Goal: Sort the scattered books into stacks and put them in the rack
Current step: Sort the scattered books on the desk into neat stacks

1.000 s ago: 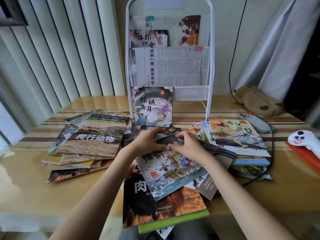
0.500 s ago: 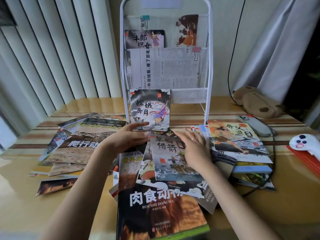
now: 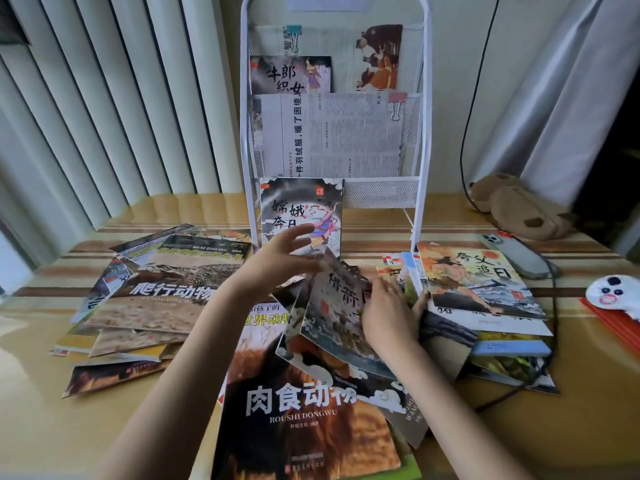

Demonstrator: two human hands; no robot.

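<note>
I am sitting at a glossy striped table [image 3: 450,216], with white vertical blinds [image 3: 104,109] hanging on my left and a pale curtain [image 3: 554,91] on my right.

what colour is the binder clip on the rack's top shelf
Teal binder clip, on the white rack; head view.

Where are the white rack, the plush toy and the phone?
white rack [image 3: 424,133], head view: right upright of its frame.
plush toy [image 3: 516,206], head view: middle of its brown body.
phone [image 3: 516,254], head view: middle of its grey back.
</note>
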